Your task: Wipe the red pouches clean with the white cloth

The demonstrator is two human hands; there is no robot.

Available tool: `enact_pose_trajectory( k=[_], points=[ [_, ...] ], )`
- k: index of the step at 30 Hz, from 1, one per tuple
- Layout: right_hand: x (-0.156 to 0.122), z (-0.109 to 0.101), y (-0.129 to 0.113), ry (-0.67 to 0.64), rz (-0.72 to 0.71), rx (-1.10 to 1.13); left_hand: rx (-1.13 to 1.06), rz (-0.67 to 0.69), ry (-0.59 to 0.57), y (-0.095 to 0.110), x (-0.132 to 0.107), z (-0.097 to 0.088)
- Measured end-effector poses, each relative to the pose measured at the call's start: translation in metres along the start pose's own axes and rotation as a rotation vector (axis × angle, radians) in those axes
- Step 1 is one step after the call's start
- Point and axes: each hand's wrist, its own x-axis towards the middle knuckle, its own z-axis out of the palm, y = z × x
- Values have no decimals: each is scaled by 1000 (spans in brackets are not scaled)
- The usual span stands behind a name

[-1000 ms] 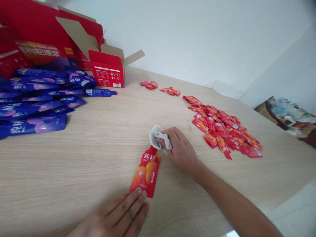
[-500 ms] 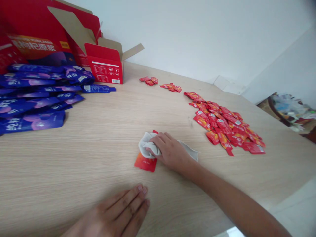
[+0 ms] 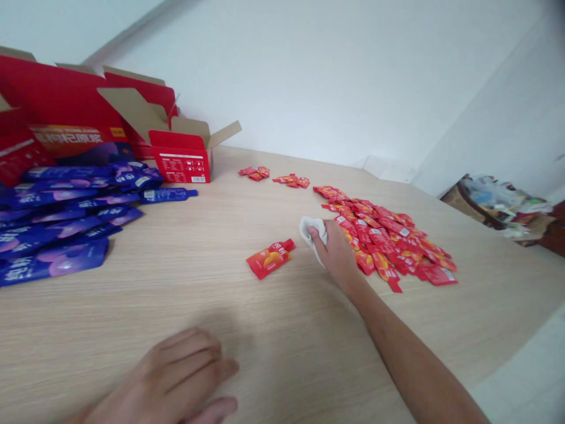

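A white cloth is bunched in my right hand, its fingers closed around it. That hand is over the table, just left of a pile of red pouches with orange fruit prints. One red pouch lies flat and alone on the wood, a short way left of the cloth, its narrow spout end towards the upper right. At the lower left, my left hand hovers low above the table. Its fingers are loosely bent, with the thumb apart, and nothing shows in it.
Blue pouches are stacked on the left of the wooden table. Behind them stand red cartons and a small open red box. Two small groups of red sachets lie near the wall. A bin with litter is at the right.
My right hand has lifted the cloth off the single red pouch and moved right. That pouch now shows fully and lies turned. My left hand has shifted left, its fingers more bent. The view has tilted up.
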Motion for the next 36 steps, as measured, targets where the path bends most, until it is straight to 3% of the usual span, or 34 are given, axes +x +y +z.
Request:
enact_pose_trajectory(
  k=[4, 9, 12, 15, 20, 25, 27, 30, 36],
  points=[
    [-3, 5, 14, -112, 56, -3, 29, -256, -107, -38, 60, 6],
    [-13, 4, 16, -285, 36, -36, 163, -442, -248, -101, 151, 51],
    [-15, -6, 20, -352, 59, -46, 176, -507, -387, -127, 180, 75],
    [-14, -16, 25, -450, 115, -63, 156, -499, -472, -140, 190, 86],
    [-11, -20, 31, -536, 163, -78, 86, -360, -456, -142, 194, 76],
    [-11, -18, 31, -563, 171, -70, 79, -241, -181, -115, 183, 41],
    [-11, -19, 31, -568, 172, -69, 72, -180, -111, -98, 166, 27],
    [-12, -20, 30, -579, 172, -78, 76, -54, -134, -71, 128, 16],
    [-11, -23, 27, -592, 183, -97, 230, 80, -206, -27, 49, 24]
  ],
)
